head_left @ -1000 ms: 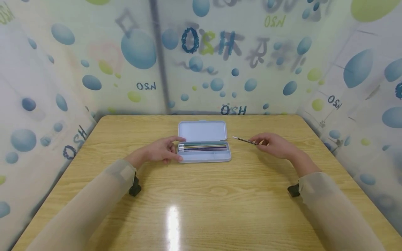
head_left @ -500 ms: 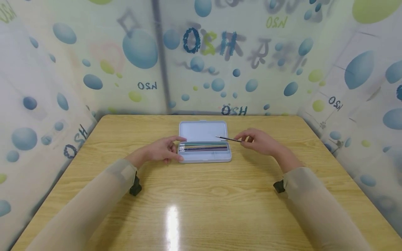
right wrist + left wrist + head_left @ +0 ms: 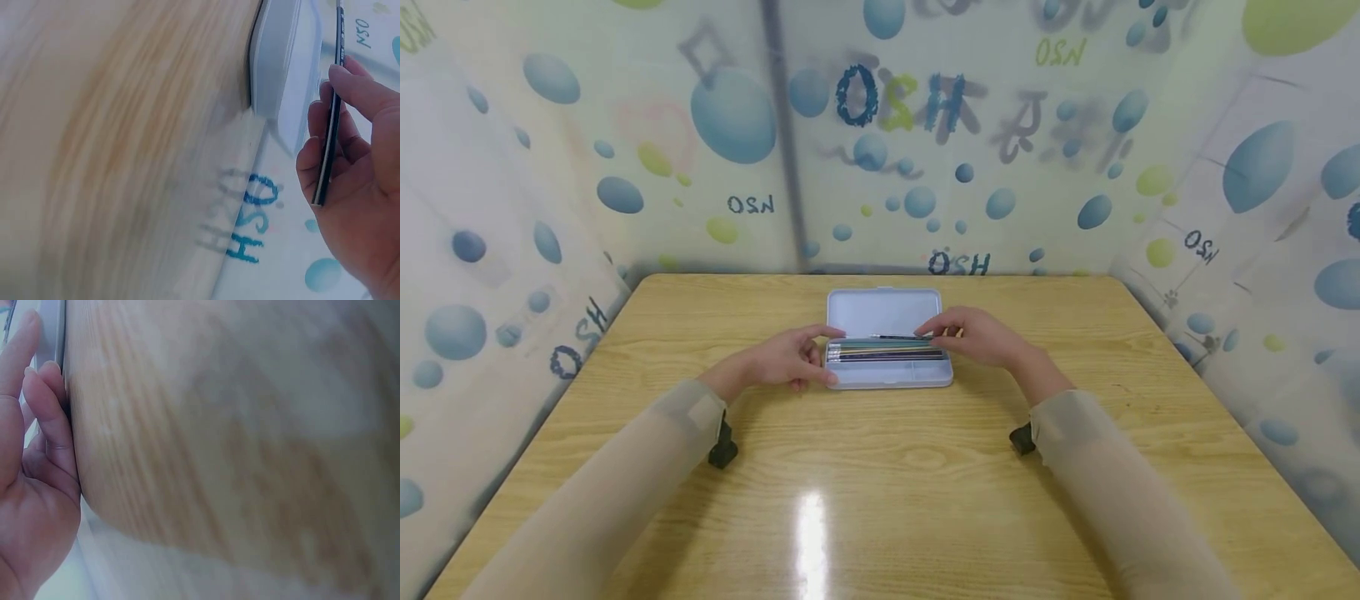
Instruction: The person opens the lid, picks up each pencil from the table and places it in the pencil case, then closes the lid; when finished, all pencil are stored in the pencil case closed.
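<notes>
A light blue-grey pencil case [image 3: 872,377] lies open on the table, its lid [image 3: 880,310] laid back at the far side. Several pencils [image 3: 887,354] with pale ends at the left fill the rear compartment. My left hand [image 3: 784,360] holds the case's left end, thumb at the front corner and index finger near the hinge. Between thumb and fingers of my right hand [image 3: 981,335] is a dark striped pencil [image 3: 329,144], held over the rear edge of the case near its right end. It lies roughly parallel to the other pencils.
The case stands toward the back of a wood-grain table [image 3: 917,475]. Behind it rises a patterned curtain [image 3: 880,200] with more at both sides. In the case's front part, a divider [image 3: 912,369] splits off a small right compartment.
My right hand has moved left with the pencil, from beside the case to over its right rear part, and the pencil has come level. My left hand has stayed at the case.
</notes>
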The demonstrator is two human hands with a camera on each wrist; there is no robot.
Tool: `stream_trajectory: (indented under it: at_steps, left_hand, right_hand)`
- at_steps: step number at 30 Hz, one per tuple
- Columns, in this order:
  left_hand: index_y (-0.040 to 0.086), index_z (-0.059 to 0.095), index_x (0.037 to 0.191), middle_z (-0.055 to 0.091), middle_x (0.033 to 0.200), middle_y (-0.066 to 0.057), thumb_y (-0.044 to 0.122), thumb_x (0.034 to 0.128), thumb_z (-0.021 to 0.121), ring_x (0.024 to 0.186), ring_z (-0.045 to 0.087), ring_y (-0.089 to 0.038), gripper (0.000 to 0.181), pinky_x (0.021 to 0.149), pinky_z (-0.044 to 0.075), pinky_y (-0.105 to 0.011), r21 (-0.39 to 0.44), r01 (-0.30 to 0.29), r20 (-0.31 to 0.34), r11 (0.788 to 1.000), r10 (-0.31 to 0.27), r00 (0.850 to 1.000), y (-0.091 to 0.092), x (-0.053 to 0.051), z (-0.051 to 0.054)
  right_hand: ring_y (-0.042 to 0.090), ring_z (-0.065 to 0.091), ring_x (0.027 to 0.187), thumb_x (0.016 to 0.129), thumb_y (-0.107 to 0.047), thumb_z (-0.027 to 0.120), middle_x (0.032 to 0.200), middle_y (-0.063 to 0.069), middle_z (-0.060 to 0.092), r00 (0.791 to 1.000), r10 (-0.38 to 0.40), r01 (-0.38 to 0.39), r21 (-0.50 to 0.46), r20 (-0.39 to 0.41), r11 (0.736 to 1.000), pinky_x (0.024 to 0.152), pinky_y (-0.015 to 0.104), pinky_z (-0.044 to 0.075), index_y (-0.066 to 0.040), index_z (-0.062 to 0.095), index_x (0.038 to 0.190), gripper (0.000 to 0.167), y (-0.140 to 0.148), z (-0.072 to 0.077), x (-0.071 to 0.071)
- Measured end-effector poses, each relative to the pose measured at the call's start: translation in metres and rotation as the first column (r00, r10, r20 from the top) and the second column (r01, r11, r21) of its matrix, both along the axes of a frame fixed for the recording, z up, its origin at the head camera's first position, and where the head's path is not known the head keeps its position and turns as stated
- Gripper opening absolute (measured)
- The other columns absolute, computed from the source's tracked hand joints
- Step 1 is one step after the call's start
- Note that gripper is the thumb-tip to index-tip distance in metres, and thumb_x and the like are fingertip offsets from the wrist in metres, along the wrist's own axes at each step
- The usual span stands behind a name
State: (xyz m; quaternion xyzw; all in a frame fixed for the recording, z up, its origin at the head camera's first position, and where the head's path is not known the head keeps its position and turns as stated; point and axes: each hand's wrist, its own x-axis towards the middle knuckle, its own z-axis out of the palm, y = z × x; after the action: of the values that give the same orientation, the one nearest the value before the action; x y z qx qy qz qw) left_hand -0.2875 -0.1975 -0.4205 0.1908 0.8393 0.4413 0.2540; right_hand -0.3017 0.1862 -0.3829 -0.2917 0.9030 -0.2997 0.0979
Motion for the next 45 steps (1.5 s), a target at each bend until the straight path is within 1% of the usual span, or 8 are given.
stream_trajectory:
  at_steps: [3, 6, 12, 16, 20, 26, 32, 45]
  left_hand:
    - [0.022, 0.04, 0.169, 0.062, 0.094, -0.007, 0.029, 0.0961, 0.089, 0.067, 0.057, -0.017, 0.088, 0.061, 0.054, -0.027, -0.003, 0.007, -0.007, 1.0, -0.007, 1.0, 0.0, 0.0, 0.0]
    - [0.021, 0.039, 0.169, 0.062, 0.093, -0.007, 0.03, 0.096, 0.089, 0.067, 0.058, -0.017, 0.089, 0.061, 0.054, -0.027, -0.004, 0.014, -0.011, 1.0, -0.014, 1.0, 0.001, 0.0, 0.0]
    - [0.019, 0.038, 0.17, 0.061, 0.093, -0.007, 0.027, 0.0969, 0.088, 0.068, 0.058, -0.018, 0.089, 0.06, 0.054, -0.027, -0.003, 0.012, -0.014, 1.0, -0.013, 1.0, 0.0, 0.0, 0.001]
    - [0.018, 0.039, 0.169, 0.062, 0.093, -0.008, 0.026, 0.0972, 0.088, 0.067, 0.057, -0.018, 0.088, 0.06, 0.053, -0.027, -0.005, 0.009, -0.014, 1.0, -0.009, 1.0, -0.001, 0.0, 0.001]
    - [0.019, 0.04, 0.169, 0.061, 0.094, -0.007, 0.026, 0.0972, 0.088, 0.067, 0.057, -0.018, 0.087, 0.059, 0.053, -0.026, -0.005, 0.005, -0.012, 1.0, -0.005, 1.0, -0.001, -0.001, 0.0]
    - [0.02, 0.041, 0.169, 0.06, 0.093, -0.007, 0.025, 0.0969, 0.088, 0.067, 0.057, -0.018, 0.086, 0.06, 0.052, -0.026, 0.001, 0.002, -0.008, 1.0, -0.002, 1.0, -0.001, -0.001, 0.0]
    - [0.02, 0.04, 0.169, 0.06, 0.093, -0.007, 0.024, 0.0968, 0.088, 0.066, 0.058, -0.018, 0.087, 0.06, 0.053, -0.027, 0.006, 0.004, -0.006, 1.0, -0.004, 1.0, -0.001, -0.002, 0.0]
    - [0.017, 0.038, 0.17, 0.06, 0.093, -0.007, 0.024, 0.0982, 0.087, 0.068, 0.058, -0.018, 0.086, 0.06, 0.053, -0.027, 0.012, 0.016, 0.0, 1.0, -0.016, 1.0, -0.001, -0.001, 0.0]
  right_hand:
    - [0.02, 0.062, 0.102, 0.11, -0.019, 0.069, 0.131, 0.001, 0.075, 1.0, 0.017, -0.017, 0.004, 0.014, 1.0, 0.087, 0.036, 0.054, -0.024, 0.08, 0.135, 0.028, -0.009, -0.001, -0.002]
    - [0.02, 0.063, 0.102, 0.11, -0.017, 0.068, 0.13, 0.002, 0.076, 0.999, 0.033, -0.033, 0.019, 0.021, 0.999, 0.089, 0.037, 0.055, -0.022, 0.08, 0.134, 0.027, -0.018, -0.003, -0.004]
    - [0.021, 0.066, 0.12, 0.11, -0.015, 0.067, 0.137, 0.002, 0.075, 0.997, 0.054, -0.055, 0.024, 0.047, 0.998, 0.107, 0.046, 0.056, -0.021, 0.081, 0.131, 0.026, -0.031, -0.008, -0.008]
    - [0.021, 0.064, 0.12, 0.11, -0.015, 0.067, 0.136, 0.003, 0.074, 0.995, 0.062, -0.065, 0.031, 0.077, 0.997, 0.109, 0.046, 0.054, -0.022, 0.082, 0.13, 0.026, -0.039, -0.007, -0.007]
    - [0.021, 0.062, 0.114, 0.11, -0.015, 0.067, 0.132, 0.003, 0.073, 0.993, 0.056, -0.062, 0.058, 0.1, 0.996, 0.106, 0.042, 0.053, -0.024, 0.082, 0.129, 0.026, -0.044, -0.008, -0.007]
    - [0.02, 0.058, 0.105, 0.11, -0.015, 0.068, 0.124, 0.002, 0.071, 0.995, 0.051, -0.059, 0.091, 0.086, 0.994, 0.096, 0.037, 0.051, -0.026, 0.083, 0.128, 0.026, -0.048, -0.012, -0.009]
    - [0.019, 0.058, 0.102, 0.109, -0.015, 0.069, 0.12, 0.002, 0.071, 0.995, 0.067, -0.074, 0.086, 0.079, 0.994, 0.093, 0.035, 0.051, -0.026, 0.084, 0.128, 0.026, -0.051, -0.009, -0.007]
    - [0.019, 0.056, 0.099, 0.109, -0.015, 0.07, 0.115, 0.003, 0.069, 0.994, 0.059, -0.066, 0.088, 0.09, 0.994, 0.089, 0.033, 0.049, -0.025, 0.084, 0.127, 0.025, -0.052, -0.008, -0.006]
